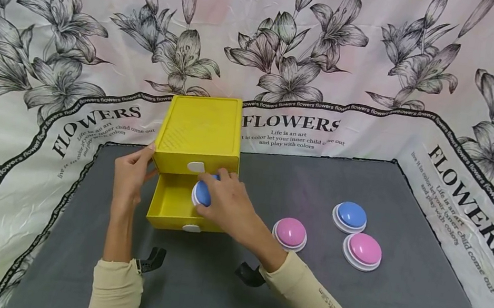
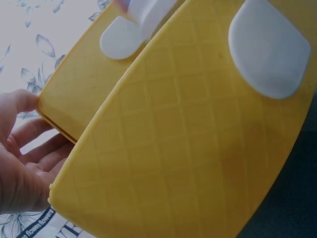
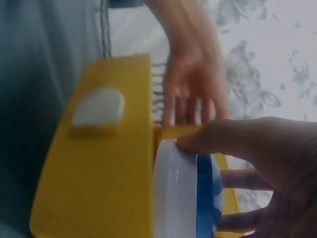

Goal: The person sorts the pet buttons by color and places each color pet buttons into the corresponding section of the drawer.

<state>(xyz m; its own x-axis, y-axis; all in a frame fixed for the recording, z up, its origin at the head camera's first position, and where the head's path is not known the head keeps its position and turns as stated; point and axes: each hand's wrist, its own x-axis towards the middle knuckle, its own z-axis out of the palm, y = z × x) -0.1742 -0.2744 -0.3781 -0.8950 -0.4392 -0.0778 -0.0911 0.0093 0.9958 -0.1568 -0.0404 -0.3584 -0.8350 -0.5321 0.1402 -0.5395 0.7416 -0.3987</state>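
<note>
A yellow two-drawer box stands at the back of the grey table, its lower drawer pulled out. My right hand grips a blue push-button light with a white base over the open drawer. In the right wrist view, the thumb presses on the white rim and the fingers reach round the blue dome. My left hand rests its fingers at the left front edge of the box. In the left wrist view, the drawer front with its white pull fills much of the picture.
To the right on the table lie a pink light, another blue light and a second pink light, all with white bases. A flower-printed cloth hangs behind the box and along the sides.
</note>
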